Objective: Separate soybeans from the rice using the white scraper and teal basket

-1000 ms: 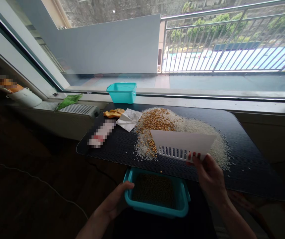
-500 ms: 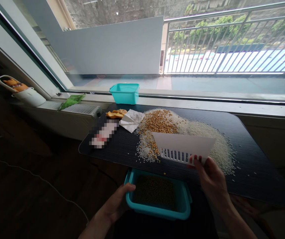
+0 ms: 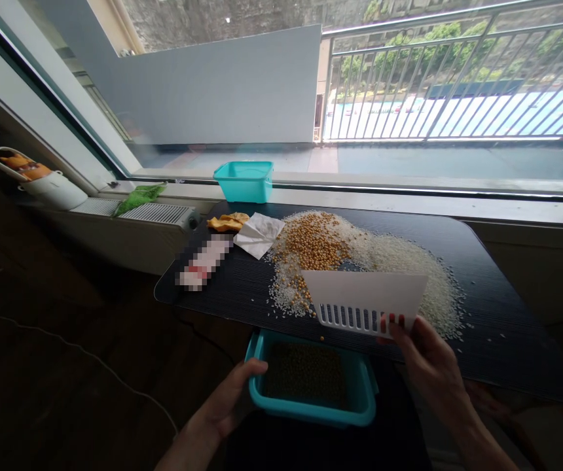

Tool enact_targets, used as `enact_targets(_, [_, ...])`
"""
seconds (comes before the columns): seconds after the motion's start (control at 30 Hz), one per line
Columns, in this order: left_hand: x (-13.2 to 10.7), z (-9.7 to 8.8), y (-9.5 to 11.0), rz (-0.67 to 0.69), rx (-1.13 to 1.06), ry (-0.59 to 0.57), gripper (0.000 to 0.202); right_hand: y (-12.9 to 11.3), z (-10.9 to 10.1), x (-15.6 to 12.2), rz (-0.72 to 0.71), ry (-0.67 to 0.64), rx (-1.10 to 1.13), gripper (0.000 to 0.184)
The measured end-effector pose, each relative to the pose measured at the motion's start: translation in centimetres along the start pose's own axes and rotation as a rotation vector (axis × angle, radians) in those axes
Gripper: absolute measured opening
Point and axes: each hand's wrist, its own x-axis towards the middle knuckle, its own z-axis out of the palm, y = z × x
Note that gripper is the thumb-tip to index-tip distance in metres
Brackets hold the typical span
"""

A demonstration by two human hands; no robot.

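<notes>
My left hand (image 3: pixel 235 392) is closed on the left rim of a teal plastic basket (image 3: pixel 311 413), thumb over the edge. Dark small grains (image 3: pixel 306 376) cover the basket's bottom; their kind is hard to make out in the shade. My right hand (image 3: pixel 426 350) grips the lower right corner of a white slotted plastic scraper (image 3: pixel 364 291), a flat sheet with a row of slots along its near edge. The scraper hovers at the near side of a spread of white rice (image 3: pixel 399 255) and yellow soybeans (image 3: pixel 313 242), hiding part of it.
The black table (image 3: pixel 488 294) carries a crumpled white tissue (image 3: pixel 259 235), orange peel-like pieces (image 3: pixel 227 222) and a blurred packet (image 3: pixel 205 261) on the left. A second teal basket (image 3: pixel 245 183) stands by the window. A green cloth (image 3: pixel 141 198) lies on the radiator (image 3: pixel 158 214).
My right hand has moved the scraper slightly down and towards me, showing a little more of the table behind it. My left hand still holds the basket.
</notes>
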Motion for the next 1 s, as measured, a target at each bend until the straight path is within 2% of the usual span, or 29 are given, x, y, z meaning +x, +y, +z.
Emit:
enact_targets(0.2, [0.1,0.0,-0.1,-0.008,-0.012,-0.006,0.031,0.5,-2.0,-1.9,0.11,-0.021,-0.035,0.035])
enact_targets(0.37, [0.1,0.2,-0.1,-0.007,-0.012,-0.025,0.032,0.3,0.0,-1.1,0.017,0.103,0.05,0.034])
enact_targets(0.53, [-0.1,0.2,-0.2,0.005,-0.032,-0.005,0.034,0.0,2.0,-0.1,0.006,0.068,0.042,0.033])
enact_targets(0.77, [-0.2,0.0,-0.1,0.002,-0.046,0.022,0.036,1.1,1.9,0.1,-0.001,0.031,0.064,0.032])
enact_targets(1.0, [-0.2,0.2,0.1,0.001,-0.071,0.013,0.036,0.0,2.0,-0.3,0.013,0.033,0.054,0.031])
